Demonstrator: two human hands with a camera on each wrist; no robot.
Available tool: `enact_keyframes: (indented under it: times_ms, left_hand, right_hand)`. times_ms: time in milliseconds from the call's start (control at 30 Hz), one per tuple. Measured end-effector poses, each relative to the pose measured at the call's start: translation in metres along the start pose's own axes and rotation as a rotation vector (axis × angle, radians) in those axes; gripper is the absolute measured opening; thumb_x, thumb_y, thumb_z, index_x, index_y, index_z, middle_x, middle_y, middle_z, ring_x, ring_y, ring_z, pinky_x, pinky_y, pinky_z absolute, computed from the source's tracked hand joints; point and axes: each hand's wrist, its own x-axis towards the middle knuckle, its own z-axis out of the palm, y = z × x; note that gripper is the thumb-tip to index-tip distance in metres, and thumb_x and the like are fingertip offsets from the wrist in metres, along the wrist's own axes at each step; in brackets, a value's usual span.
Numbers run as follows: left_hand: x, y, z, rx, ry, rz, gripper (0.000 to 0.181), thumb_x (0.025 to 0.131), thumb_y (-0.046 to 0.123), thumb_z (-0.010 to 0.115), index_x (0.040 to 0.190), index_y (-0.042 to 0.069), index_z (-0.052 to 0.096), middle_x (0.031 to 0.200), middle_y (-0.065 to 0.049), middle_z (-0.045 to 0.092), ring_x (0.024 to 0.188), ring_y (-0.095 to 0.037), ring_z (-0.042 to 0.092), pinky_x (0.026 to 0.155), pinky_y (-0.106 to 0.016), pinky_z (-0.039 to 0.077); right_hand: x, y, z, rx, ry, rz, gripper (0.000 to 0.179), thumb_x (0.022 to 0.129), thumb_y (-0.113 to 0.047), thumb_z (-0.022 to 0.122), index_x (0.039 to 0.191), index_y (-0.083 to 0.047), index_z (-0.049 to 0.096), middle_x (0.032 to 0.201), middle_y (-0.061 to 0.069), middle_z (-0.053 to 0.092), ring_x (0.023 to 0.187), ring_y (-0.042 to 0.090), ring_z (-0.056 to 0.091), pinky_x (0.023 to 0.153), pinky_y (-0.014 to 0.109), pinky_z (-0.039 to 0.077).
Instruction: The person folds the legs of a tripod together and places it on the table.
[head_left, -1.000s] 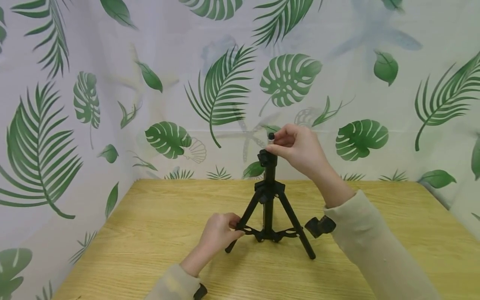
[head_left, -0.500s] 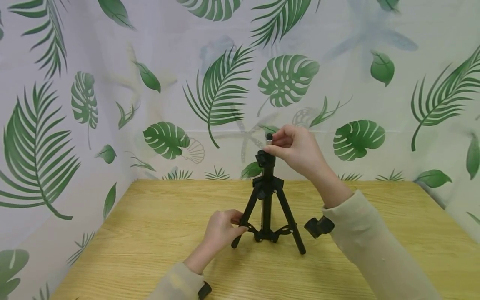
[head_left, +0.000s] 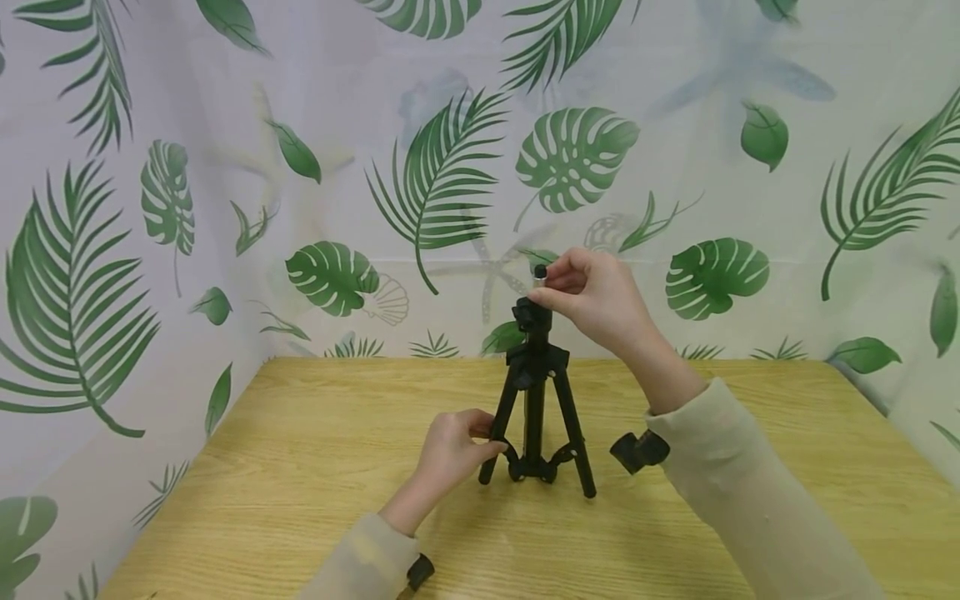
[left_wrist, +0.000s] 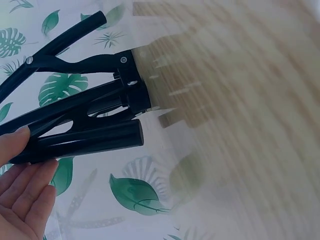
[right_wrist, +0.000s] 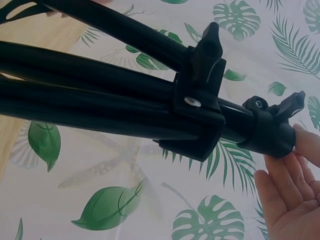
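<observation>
A black tripod stand [head_left: 533,408] is held upright at the middle of the wooden table, its legs partly spread. My left hand [head_left: 450,450] pinches the lower part of its left leg [left_wrist: 100,140] between thumb and fingers. At the top, my right hand [head_left: 600,296] grips the stand just below the dark tip of its silver stud [head_left: 539,280]. The right wrist view shows those fingers [right_wrist: 282,185] at the collar with the wing knob [right_wrist: 291,105]. Folding braces [head_left: 562,454] join the legs to the centre column. Whether the feet touch the table cannot be told.
Bare wood table [head_left: 300,467] stretches around the stand on both sides. Behind and to the left hangs a white leaf-print cloth [head_left: 450,192]. A black wrist mount [head_left: 639,451] sticks out beside the right sleeve, another [head_left: 421,571] by the left sleeve.
The tripod's legs have drawn in closer to the centre column. My left hand has moved right and slightly up with the left leg. The right hand has stayed at the top.
</observation>
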Motion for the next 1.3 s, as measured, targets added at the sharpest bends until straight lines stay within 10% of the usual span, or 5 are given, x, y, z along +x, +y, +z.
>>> enact_keyframes:
  times_ms: [1300]
  left_hand:
    - [0.009,0.000,0.014,-0.075,0.015,-0.048,0.019,0.073,0.012,0.072,0.090,0.004,0.066,0.082,-0.005,0.066,0.076,-0.014,0.063,0.065,-0.024,0.049]
  right_hand:
    - [-0.001,-0.002,-0.001,-0.018,0.015,-0.007,0.024,0.080,-0.019,0.067,0.090,0.000,0.058,0.087,0.012,0.061,0.079,0.021,0.060,0.072,0.036,0.047]
